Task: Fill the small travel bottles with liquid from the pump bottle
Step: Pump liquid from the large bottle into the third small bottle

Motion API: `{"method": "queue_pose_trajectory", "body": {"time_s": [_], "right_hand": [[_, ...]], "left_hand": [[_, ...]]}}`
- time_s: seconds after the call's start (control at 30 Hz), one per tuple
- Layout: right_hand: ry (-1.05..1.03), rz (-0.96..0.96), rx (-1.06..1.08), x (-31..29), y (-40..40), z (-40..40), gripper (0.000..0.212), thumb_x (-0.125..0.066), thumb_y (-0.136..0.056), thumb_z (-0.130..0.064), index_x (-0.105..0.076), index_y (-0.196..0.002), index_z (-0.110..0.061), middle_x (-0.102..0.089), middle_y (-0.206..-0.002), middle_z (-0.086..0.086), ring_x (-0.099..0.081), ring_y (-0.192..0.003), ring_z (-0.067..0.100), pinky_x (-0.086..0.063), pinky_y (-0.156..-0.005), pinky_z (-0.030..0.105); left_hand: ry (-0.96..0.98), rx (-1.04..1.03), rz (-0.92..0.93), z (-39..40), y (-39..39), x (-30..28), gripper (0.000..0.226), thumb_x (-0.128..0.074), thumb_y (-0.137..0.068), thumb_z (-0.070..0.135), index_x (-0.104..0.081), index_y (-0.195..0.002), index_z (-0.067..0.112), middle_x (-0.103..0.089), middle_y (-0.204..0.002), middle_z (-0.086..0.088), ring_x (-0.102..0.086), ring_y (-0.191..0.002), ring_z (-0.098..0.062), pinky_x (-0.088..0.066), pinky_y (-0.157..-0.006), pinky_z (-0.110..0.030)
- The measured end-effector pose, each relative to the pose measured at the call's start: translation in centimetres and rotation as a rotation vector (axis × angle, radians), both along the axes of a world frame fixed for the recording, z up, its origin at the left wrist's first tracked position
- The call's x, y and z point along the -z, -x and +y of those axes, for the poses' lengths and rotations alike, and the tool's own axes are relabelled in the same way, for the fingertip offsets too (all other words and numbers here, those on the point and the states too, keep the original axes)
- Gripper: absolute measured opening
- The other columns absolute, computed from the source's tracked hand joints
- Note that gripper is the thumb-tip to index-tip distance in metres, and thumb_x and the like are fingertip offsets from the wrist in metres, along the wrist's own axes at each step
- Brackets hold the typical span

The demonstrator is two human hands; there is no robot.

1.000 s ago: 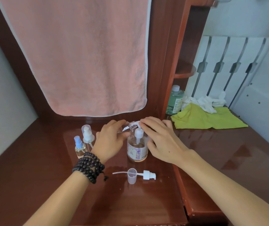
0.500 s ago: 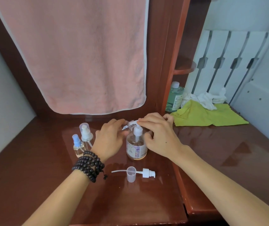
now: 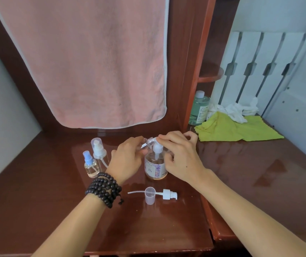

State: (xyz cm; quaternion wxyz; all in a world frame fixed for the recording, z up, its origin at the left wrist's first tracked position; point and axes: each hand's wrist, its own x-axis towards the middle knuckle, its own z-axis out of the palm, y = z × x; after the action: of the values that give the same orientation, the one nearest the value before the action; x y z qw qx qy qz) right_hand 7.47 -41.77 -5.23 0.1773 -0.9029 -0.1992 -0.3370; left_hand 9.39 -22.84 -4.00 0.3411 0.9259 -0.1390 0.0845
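Note:
A clear pump bottle with a purple-flowered label and pinkish liquid stands mid-table. My left hand, with dark beads on the wrist, holds a small clear travel bottle tilted, its threaded mouth at the pump's spout. My right hand rests on the white pump head, fingertips on the spout. Two small bottles stand to the left: one with a blue sprayer and a taller one with a white pump under a clear cap.
A loose white pump with its tube and a clear cap lie in front. A pink towel hangs behind. A green bottle, a green cloth and white tissue sit at the back right, past a step in the tabletop.
My right hand's fingers have curled in over the pump head. The camera view has shifted slightly; the left hand and tilted bottle stay at the spout.

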Motion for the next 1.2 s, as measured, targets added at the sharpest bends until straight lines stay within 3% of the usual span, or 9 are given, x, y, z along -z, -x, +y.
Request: {"method": "queue_pose_trajectory", "body": {"time_s": [0.2,0.5,0.73,1.03,1.2], "right_hand": [[0.034,-0.087,0.017,0.1,0.1,0.1,0.054,-0.045,-0.073,-0.007,-0.074,-0.118,-0.007,-0.070,-0.124,0.002,-0.064,-0.113,0.023,-0.027,-0.092,0.040],[-0.059,-0.011,-0.004,0.3,-0.2,0.1,0.048,-0.050,-0.066,-0.003,-0.079,-0.103,-0.013,-0.072,-0.107,-0.005,-0.066,-0.097,0.017,-0.021,-0.087,0.034],[0.032,-0.027,-0.002,0.2,0.1,0.1,0.057,-0.045,-0.072,-0.011,-0.072,-0.123,-0.007,-0.066,-0.129,0.002,-0.062,-0.116,0.022,-0.027,-0.090,0.040],[-0.061,0.013,-0.001,0.5,-0.3,-0.1,0.051,-0.043,-0.069,-0.010,-0.078,-0.106,-0.014,-0.071,-0.110,-0.006,-0.065,-0.100,0.016,-0.021,-0.090,0.035],[-0.002,-0.018,-0.003,0.1,0.2,0.2,0.056,-0.046,-0.071,-0.010,-0.072,-0.121,-0.009,-0.066,-0.127,0.001,-0.064,-0.110,0.019,-0.024,-0.092,0.036]], "left_hand": [[-0.006,-0.014,-0.050,-0.2,0.3,-0.9,0.032,-0.058,-0.093,0.027,-0.055,-0.125,0.027,-0.060,-0.114,0.008,-0.056,-0.110,-0.018,-0.043,-0.093,-0.053],[-0.016,-0.012,-0.013,-0.3,0.0,0.2,0.033,-0.061,-0.090,0.022,-0.057,-0.123,0.026,-0.062,-0.112,0.008,-0.058,-0.111,-0.021,-0.045,-0.092,-0.054],[-0.020,0.009,-0.027,0.0,0.1,-0.7,0.029,-0.056,-0.093,0.031,-0.054,-0.122,0.031,-0.058,-0.109,0.011,-0.056,-0.107,-0.018,-0.044,-0.091,-0.053],[-0.097,-0.019,0.002,-0.6,0.2,-0.2,0.032,-0.056,-0.094,0.025,-0.054,-0.125,0.028,-0.059,-0.118,0.007,-0.055,-0.114,-0.021,-0.040,-0.094,-0.051],[-0.018,-0.007,-0.026,-0.2,0.2,-0.8,0.030,-0.057,-0.092,0.030,-0.055,-0.123,0.030,-0.060,-0.113,0.008,-0.057,-0.111,-0.021,-0.044,-0.093,-0.054]]}}
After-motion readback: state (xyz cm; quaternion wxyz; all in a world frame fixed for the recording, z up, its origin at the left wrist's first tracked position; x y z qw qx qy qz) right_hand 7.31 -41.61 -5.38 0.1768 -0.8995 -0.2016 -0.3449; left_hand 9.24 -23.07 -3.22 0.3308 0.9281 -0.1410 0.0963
